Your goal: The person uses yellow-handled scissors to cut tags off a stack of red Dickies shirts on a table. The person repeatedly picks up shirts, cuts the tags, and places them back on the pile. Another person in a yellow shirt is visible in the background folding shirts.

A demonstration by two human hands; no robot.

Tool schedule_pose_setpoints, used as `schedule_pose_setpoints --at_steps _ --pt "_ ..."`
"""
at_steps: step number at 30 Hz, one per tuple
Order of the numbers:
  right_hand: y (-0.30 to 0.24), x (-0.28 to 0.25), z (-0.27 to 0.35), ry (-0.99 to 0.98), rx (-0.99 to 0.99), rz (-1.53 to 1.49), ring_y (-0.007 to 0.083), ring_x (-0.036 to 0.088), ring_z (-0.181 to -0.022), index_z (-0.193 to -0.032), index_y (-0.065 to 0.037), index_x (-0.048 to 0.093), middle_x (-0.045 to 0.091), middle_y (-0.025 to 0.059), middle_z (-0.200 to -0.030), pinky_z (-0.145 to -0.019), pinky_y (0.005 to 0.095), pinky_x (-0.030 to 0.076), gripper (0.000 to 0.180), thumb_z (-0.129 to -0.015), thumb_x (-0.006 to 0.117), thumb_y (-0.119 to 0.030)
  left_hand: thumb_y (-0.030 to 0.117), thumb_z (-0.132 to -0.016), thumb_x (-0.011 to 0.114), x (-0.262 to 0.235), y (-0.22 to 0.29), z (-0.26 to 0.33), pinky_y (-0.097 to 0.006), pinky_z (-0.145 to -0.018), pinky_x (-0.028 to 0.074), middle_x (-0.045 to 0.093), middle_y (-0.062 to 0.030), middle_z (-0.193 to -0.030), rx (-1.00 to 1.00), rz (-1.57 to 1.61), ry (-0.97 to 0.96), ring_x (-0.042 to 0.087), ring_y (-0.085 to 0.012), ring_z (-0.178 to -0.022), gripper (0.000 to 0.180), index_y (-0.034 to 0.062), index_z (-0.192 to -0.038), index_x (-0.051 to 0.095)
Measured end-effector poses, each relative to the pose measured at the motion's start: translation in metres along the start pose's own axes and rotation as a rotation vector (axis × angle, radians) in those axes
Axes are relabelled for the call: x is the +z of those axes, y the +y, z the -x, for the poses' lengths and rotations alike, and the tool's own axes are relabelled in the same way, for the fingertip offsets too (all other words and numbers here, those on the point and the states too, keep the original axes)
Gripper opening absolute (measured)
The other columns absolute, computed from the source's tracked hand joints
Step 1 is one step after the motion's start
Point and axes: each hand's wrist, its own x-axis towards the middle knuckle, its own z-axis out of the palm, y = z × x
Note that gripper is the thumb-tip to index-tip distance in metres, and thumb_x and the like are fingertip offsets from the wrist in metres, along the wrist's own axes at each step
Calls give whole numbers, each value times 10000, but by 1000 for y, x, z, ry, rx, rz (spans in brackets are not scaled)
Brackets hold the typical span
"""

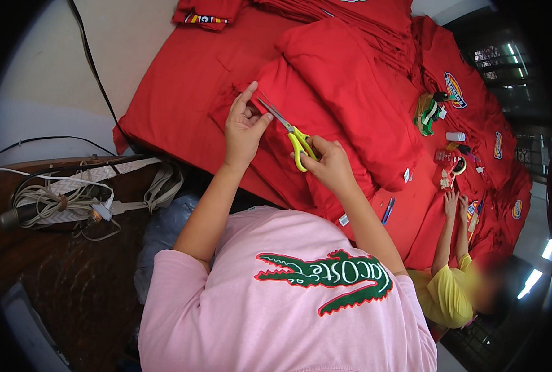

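In my right hand (333, 164) is a pair of scissors (300, 144) with yellow-green handles, my fingers through and around the loops. The blades look slightly apart and point up and left, over red cloth, with their tips close to my left hand (244, 133). That hand pinches an edge of a red garment (341, 93) between thumb and fingers, its index finger stretched upward. The garment lies bunched across the table in front of me. Any thread or seam between the blades is too small to make out.
Folded red garments (375, 18) are stacked at the back. On the right lie tape (459, 165), a white spool (455, 136), a green bundle (429, 115) and a blue pen (388, 211). A person in yellow (446, 297) works there. Coiled cables (59, 204) lie left.
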Motion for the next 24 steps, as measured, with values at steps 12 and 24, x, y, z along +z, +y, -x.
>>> schedule_pose_setpoints --at_steps 12,24 --pt "9 4 -7 -36 54 -87 297 624 -603 -950 -38 716 662 126 -682 -708 406 476 225 -890 758 -250 -156 -920 669 -4 4 -2 -284 -1062 512 604 -88 -1393 -24 -33 1 615 -140 -1218 751 10 -1602 402" --pt "-4 -1 -13 77 -154 113 308 597 -615 -908 -42 696 626 109 -660 -684 418 414 289 -872 781 -316 -198 -887 642 1 7 -6 -254 -997 527 553 -58 -1379 43 27 -6 608 -108 -1169 840 48 -1634 347"
